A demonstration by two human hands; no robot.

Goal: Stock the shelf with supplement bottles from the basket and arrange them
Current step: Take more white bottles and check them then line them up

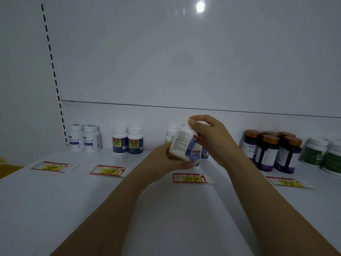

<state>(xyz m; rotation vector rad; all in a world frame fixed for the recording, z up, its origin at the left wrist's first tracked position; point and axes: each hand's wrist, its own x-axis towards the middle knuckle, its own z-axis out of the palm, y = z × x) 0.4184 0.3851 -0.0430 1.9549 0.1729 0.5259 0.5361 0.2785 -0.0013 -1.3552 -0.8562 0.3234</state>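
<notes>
Just above the price tag marked 147 [190,178], a white supplement bottle [181,143] (blue label, small print down its side) hangs tilted off the shelf [92,200]. The left hand [166,159] cups its base and the right hand [212,141] grips its cap. Behind the tag stand matching white bottles [170,134], half hidden; right of it are purple copper-capped bottles [267,154].

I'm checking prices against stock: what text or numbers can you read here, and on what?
"168": second tag from the left, handwritten on yellow.
"147": third tag, below the held bottle.
"78": rightmost tag.
"压片": label of the leftmost purple bottle; the line above it is partly hidden.
Leftmost tag: a scrawl I cannot read.
All other bottle labels: too small or blurred.
</notes>
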